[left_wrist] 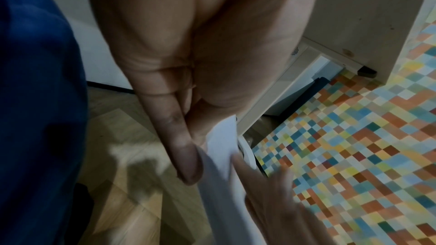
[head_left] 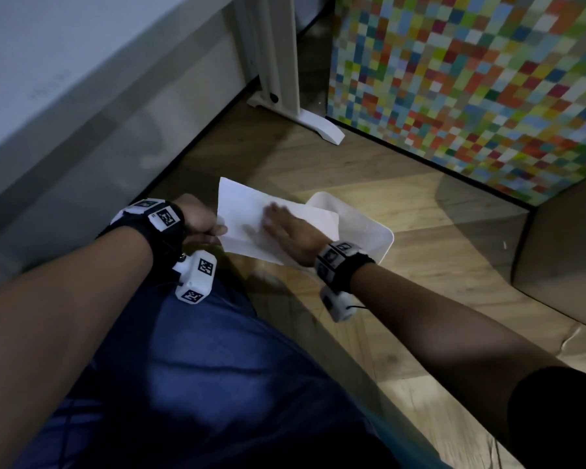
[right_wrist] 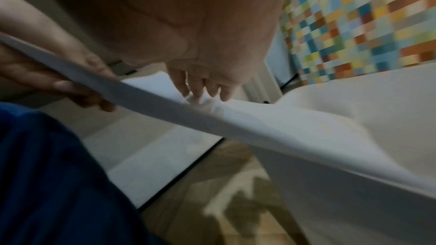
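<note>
Wood floor (head_left: 437,265), tray (head_left: 372,231) half under paper (head_left: 241,211)

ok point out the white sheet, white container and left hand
white sheet (head_left: 242,204), head view, its bare upper part
white container (head_left: 374,236), head view, near its right corner
left hand (head_left: 200,219), head view, back of hand

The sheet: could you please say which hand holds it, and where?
The left hand pinches the sheet at its left edge; right hand lies flat on top.

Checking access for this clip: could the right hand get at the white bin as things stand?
Probably not directly: the right hand lies flat on the white sheet, which covers part of the white bin; only its right rim is bare.
</note>
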A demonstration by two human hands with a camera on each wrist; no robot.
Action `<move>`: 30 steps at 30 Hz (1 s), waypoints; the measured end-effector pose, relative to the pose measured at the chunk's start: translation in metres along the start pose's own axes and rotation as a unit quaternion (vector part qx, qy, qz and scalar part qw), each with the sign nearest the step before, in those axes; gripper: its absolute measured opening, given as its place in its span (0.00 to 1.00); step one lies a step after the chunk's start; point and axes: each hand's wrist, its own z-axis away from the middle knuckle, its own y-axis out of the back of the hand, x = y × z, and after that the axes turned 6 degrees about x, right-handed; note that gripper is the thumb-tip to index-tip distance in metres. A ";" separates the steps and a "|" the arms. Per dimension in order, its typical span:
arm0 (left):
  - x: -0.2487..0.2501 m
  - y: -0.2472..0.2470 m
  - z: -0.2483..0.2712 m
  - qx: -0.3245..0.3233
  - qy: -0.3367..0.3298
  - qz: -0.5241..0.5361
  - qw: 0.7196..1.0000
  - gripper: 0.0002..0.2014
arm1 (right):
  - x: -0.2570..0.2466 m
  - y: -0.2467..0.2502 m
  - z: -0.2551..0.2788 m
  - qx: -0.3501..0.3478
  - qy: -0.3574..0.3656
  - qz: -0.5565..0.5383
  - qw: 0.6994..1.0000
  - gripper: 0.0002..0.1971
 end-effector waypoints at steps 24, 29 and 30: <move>-0.006 0.011 -0.014 0.007 -0.004 0.019 1.000 0.07 | 0.087 -0.001 -0.012 -0.003 -0.109 0.019 0.994 0.30; -0.003 0.012 -0.016 0.015 -0.005 0.019 1.000 0.06 | 0.079 0.013 0.008 0.042 -0.184 0.095 0.977 0.33; -0.003 0.010 -0.016 0.015 -0.007 0.016 1.000 0.06 | 0.064 0.013 0.011 0.075 -0.142 0.081 0.984 0.32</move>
